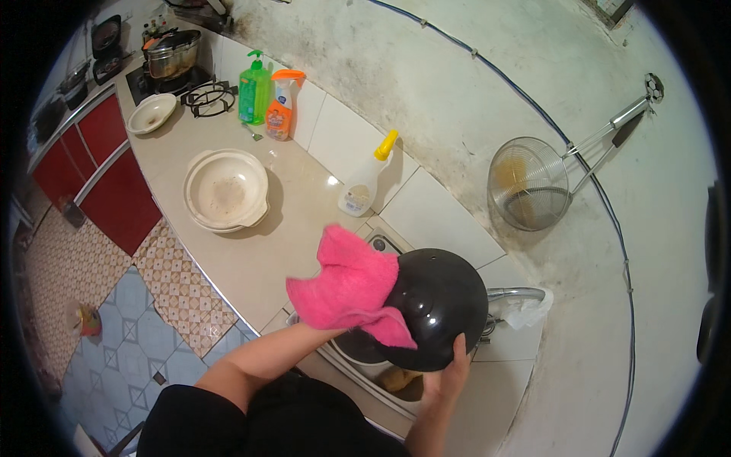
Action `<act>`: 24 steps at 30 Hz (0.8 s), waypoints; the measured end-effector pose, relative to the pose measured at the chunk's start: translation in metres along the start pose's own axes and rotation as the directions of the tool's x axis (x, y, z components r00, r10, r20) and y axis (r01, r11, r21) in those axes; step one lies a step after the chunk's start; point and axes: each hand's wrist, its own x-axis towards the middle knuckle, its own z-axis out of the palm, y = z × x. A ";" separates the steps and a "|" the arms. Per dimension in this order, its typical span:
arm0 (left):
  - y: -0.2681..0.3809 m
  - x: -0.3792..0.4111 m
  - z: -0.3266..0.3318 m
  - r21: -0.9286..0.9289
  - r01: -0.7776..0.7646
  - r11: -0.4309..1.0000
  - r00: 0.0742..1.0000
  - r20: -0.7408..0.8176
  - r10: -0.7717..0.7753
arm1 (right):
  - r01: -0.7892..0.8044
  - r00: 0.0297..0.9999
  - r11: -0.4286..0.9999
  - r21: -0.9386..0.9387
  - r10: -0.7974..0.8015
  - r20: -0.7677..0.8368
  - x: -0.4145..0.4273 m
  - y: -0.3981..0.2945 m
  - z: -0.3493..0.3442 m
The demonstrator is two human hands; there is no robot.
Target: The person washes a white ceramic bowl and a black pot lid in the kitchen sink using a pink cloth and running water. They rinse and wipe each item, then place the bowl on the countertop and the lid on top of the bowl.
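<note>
A glossy black domed pot lid [442,308] is tilted up over the sink [394,400]. My right hand [451,365] grips its lower right rim, thumb on the dark face. A pink cloth [348,280] drapes over my left hand, which is hidden beneath it; only the wrist and forearm show. The cloth touches the left side of the lid. Below the lid, another dark round piece [360,345] shows in the sink, with something yellow-brown [398,378] beside it. To the upper left, a cream ceramic pot [227,191] rests on the countertop.
A white bottle with a yellow cap [362,183], an orange spray bottle [280,111] and a green pump bottle [254,91] stand along the tiled wall. The faucet [517,293] is right of the lid. Farther off are a small dish [152,114], a burner grate [210,98] and a steel pot [172,54].
</note>
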 end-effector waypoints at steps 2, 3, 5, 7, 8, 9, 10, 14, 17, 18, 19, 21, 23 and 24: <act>0.002 -0.004 0.002 0.070 -0.037 0.997 0.999 -0.013 0.038 | 0.156 0.986 0.985 -0.076 -0.160 -0.052 -0.005 0.013 0.009; -0.001 -0.008 0.006 0.095 -0.055 0.994 0.998 -0.019 0.057 | 0.230 0.968 0.966 -0.119 -0.239 -0.073 -0.008 0.019 0.014; -0.007 -0.019 0.015 0.132 -0.090 0.987 0.995 -0.019 0.093 | 0.220 0.969 0.973 -0.064 -0.226 -0.102 -0.009 0.021 0.022; -0.021 -0.033 0.034 0.154 -0.130 0.980 0.991 0.003 0.131 | 0.231 0.957 0.970 -0.076 -0.240 -0.160 -0.004 0.027 0.023; -0.029 -0.041 0.041 0.147 -0.134 0.980 0.991 0.014 0.134 | 0.237 0.947 0.965 -0.109 -0.254 -0.196 0.000 0.031 0.022; -0.037 -0.050 0.048 0.145 -0.135 0.980 0.991 0.021 0.134 | 0.204 0.946 0.964 -0.172 -0.240 -0.220 0.003 0.030 0.025; -0.045 -0.057 0.051 0.139 -0.133 0.981 0.991 0.037 0.129 | 0.173 0.942 0.956 -0.236 -0.231 -0.245 0.005 0.028 0.027; -0.065 -0.076 0.050 0.101 -0.082 0.992 0.995 0.065 0.075 | 0.082 0.981 0.985 -0.154 -0.107 -0.164 0.006 0.019 0.018; -0.066 -0.084 0.047 0.087 -0.083 0.993 0.995 0.054 0.078 | -0.015 0.992 0.992 -0.122 -0.001 -0.126 0.014 0.015 0.001; -0.060 -0.083 0.047 0.094 -0.104 0.990 0.994 0.031 0.101 | -0.004 0.998 0.992 -0.125 -0.004 -0.063 0.016 0.014 0.000; -0.053 -0.078 0.050 0.106 -0.129 0.986 0.992 0.010 0.129 | 0.008 1.000 0.992 -0.126 -0.008 0.001 0.017 0.013 -0.002; -0.039 -0.061 0.059 0.148 -0.175 0.973 0.982 -0.039 0.183 | 0.080 0.996 0.982 -0.171 -0.087 -0.036 0.012 0.022 -0.001; -0.036 -0.046 0.070 0.178 -0.195 0.964 0.976 -0.063 0.209 | 0.167 0.985 0.968 -0.186 -0.172 -0.016 0.009 0.025 -0.001; -0.037 -0.044 0.073 0.184 -0.202 0.962 0.974 -0.067 0.217 | 0.215 0.976 0.962 -0.167 -0.215 0.022 0.007 0.024 0.001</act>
